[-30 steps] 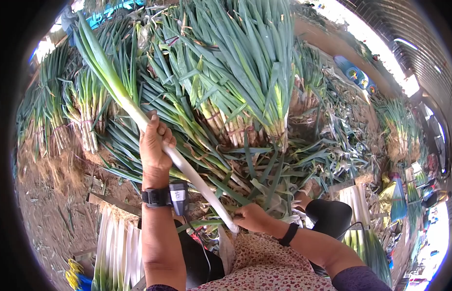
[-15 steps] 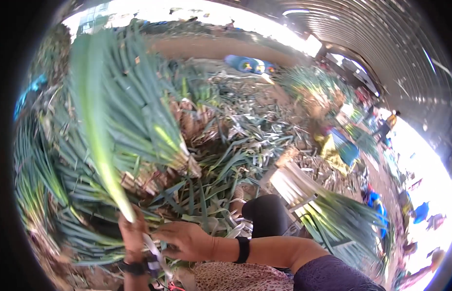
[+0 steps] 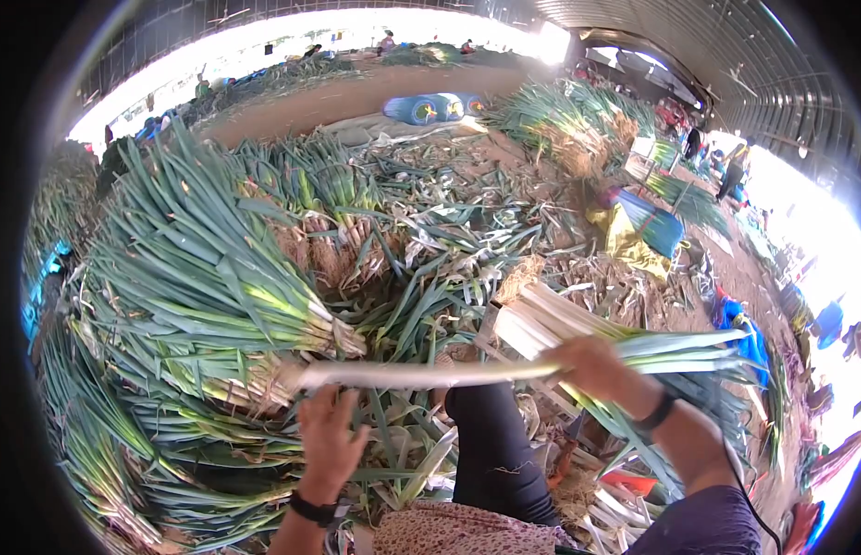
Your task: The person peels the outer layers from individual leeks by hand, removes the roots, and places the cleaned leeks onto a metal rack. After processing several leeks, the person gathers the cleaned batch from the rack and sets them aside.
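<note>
Leek (image 3: pixel 421 374) is stretching nearly level across the view, its white stalk running from just above my left hand (image 3: pixel 329 439) to my right hand (image 3: pixel 592 365). Working from a distance, I am gripping it with the right fingers closed around its upper part; my left fingers are spreading open just below the white end, and blur is leaving any contact unclear. I am judging that a loose right grip could be letting the leek twist or slip, and that its leaves, seemingly trailing over a bundle (image 3: pixel 546 319) of white-stemmed leeks, could be snagging and tearing. Leafy scraps (image 3: pixel 477 231) are littering the brown ground (image 3: pixel 518 166). Heaped leeks (image 3: pixel 199 250) are leaning at left, blue rolls (image 3: pixel 430 109) are lying farther back, and a ribbed roof (image 3: pixel 671 28) is curving overhead.
</note>
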Action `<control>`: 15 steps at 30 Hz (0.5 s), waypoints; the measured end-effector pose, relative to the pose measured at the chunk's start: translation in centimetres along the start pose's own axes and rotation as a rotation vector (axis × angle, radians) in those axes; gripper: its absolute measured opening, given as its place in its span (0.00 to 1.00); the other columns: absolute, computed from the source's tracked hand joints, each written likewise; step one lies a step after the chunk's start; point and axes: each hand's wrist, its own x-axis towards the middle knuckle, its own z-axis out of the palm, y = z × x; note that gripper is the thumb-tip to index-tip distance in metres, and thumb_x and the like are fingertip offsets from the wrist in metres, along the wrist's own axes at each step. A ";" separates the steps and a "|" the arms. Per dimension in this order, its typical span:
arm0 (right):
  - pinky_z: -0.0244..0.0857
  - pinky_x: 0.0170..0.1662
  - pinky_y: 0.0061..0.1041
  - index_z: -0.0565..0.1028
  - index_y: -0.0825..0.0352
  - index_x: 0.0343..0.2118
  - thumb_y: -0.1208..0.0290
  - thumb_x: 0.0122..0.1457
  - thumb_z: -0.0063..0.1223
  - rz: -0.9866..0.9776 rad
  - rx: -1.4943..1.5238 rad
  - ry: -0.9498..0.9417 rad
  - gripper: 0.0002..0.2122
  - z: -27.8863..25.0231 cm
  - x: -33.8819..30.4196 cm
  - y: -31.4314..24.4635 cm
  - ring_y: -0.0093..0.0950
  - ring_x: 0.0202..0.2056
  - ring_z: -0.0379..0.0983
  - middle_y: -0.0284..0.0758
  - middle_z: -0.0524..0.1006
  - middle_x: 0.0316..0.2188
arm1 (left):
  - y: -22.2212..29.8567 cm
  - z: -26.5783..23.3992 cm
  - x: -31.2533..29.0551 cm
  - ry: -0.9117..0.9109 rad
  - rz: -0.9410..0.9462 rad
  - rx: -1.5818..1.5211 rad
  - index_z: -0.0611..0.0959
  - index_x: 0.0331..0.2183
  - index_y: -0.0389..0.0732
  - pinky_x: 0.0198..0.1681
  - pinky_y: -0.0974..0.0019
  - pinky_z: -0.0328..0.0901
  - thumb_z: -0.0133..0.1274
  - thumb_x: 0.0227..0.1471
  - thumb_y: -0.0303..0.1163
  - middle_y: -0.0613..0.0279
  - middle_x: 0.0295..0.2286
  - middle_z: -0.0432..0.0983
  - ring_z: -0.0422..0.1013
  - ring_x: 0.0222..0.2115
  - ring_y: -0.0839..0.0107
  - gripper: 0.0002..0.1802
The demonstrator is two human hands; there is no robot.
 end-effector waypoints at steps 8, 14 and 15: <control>0.63 0.43 0.35 0.74 0.58 0.41 0.65 0.45 0.58 0.723 -0.014 0.038 0.17 0.5 -14.8 15.7 0.39 0.40 0.71 0.41 0.75 0.35 | -5.2 0.1 -8.2 -0.250 -0.382 -0.247 0.75 0.36 0.37 0.43 0.57 0.60 0.57 0.35 0.27 0.50 0.38 0.68 0.64 0.40 0.51 0.19; 0.62 0.44 0.36 0.73 0.55 0.43 0.57 0.45 0.57 0.862 0.021 -0.156 0.20 8.2 -16.4 20.3 0.40 0.43 0.69 0.40 0.74 0.38 | -6.4 0.1 -11.7 -0.227 -0.512 -0.332 0.76 0.32 0.35 0.40 0.59 0.62 0.56 0.35 0.26 0.51 0.34 0.70 0.67 0.36 0.53 0.16; 0.62 0.46 0.36 0.73 0.54 0.44 0.57 0.45 0.57 0.854 0.016 -0.194 0.20 9.3 -15.3 20.7 0.39 0.45 0.68 0.39 0.74 0.40 | -6.6 -0.2 -12.0 -0.236 -0.512 -0.333 0.76 0.32 0.35 0.40 0.59 0.62 0.56 0.35 0.26 0.51 0.34 0.70 0.67 0.36 0.53 0.16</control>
